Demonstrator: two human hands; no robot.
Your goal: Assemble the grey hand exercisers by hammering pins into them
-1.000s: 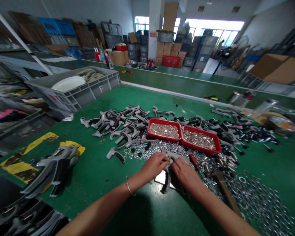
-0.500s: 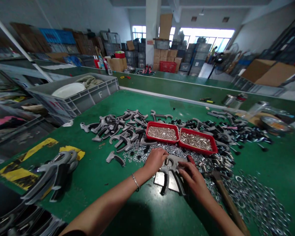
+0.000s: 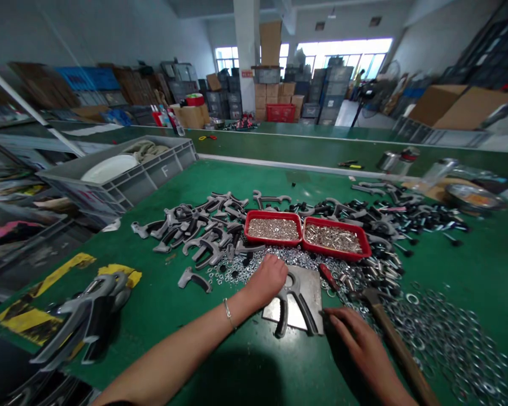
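My left hand (image 3: 267,281) is closed over the upper left part of a grey clamp (image 3: 293,282) with two black-gripped handles spread toward me. The clamp lies on a square metal plate (image 3: 312,290); its left jaw is hidden under my fingers. Off the plate's lower right corner, my right hand (image 3: 362,344) hovers low with fingers stretched out and nothing visible in them. Right of it lies a hammer (image 3: 387,327) with a wooden handle. A red-handled tool (image 3: 329,277) rests just beyond the plate.
Two red trays (image 3: 298,242) of small metal parts stand behind the plate, with loose washers (image 3: 452,344) around and to the right. Grey clamp halves (image 3: 195,225) are heaped at left. More clamps (image 3: 97,307) lie near the left edge, below a grey crate (image 3: 152,177).
My right hand has let go of the clamp's right side and moved right and toward me. My left hand stays on the clamp. The whole view has shifted slightly.
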